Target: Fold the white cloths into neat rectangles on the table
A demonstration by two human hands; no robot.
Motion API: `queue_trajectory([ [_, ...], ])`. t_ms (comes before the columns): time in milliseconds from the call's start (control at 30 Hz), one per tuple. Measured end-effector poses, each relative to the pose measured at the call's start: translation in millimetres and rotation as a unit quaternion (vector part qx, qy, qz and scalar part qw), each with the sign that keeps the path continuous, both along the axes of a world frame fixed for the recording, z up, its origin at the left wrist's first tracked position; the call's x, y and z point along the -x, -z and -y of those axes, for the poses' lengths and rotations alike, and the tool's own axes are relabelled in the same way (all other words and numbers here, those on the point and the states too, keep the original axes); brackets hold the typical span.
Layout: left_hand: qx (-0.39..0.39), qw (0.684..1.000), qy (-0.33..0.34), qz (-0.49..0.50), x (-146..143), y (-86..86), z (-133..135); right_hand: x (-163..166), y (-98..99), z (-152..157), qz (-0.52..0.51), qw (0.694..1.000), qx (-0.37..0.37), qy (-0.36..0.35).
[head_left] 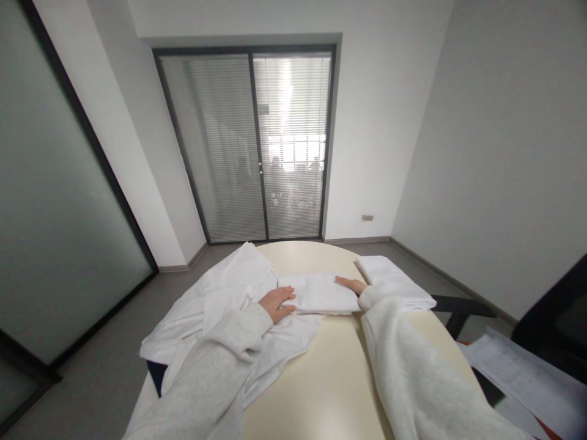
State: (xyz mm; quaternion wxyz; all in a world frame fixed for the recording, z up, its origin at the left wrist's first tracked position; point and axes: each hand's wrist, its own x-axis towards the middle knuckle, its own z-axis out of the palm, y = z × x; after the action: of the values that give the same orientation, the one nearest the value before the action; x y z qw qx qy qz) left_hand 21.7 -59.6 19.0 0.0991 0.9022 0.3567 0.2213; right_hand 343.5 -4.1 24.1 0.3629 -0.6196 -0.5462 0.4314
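A white folded cloth (321, 292) lies flat as a neat rectangle in the middle of the table. My left hand (277, 303) rests palm down on its left end, fingers spread. At the right end, my right hand (352, 285) touches the cloth with fingers stretched out; its thumb is hidden. Loose, rumpled white fabric (215, 293) spreads over the table's left side and runs under my left forearm. Beyond my right wrist sits a second folded white cloth (395, 282), partly covered by my sleeve.
The round cream table (316, 379) carries all the cloths. A black chair (554, 311) stands at the right, with papers (527, 373) in front of it. Dark-framed glass doors with blinds (243, 146) are across the room, and a frosted glass panel (55, 183) is at the left.
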Motion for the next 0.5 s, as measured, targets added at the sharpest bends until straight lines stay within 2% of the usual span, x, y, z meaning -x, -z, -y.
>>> queue_trajectory([
  [133,-0.009,1.0,0.003,-0.003,0.6,1.4,-2.3,6.8,-2.4,7.4,-0.08,0.995,0.049,-0.046],
  [267,-0.041,0.998,0.001,-0.047,0.5,5.0,-4.5,12.4,-6.8,22.1,-0.164,0.983,0.009,-0.086],
  [433,-0.002,0.989,-0.046,-0.138,-1.7,7.7,-1.1,17.2,-14.9,34.2,-0.138,0.983,0.032,-0.115],
  [500,0.014,0.989,-0.044,-0.142,-1.7,5.7,-0.3,17.4,-21.3,33.7,-0.119,0.987,-0.001,-0.105],
])
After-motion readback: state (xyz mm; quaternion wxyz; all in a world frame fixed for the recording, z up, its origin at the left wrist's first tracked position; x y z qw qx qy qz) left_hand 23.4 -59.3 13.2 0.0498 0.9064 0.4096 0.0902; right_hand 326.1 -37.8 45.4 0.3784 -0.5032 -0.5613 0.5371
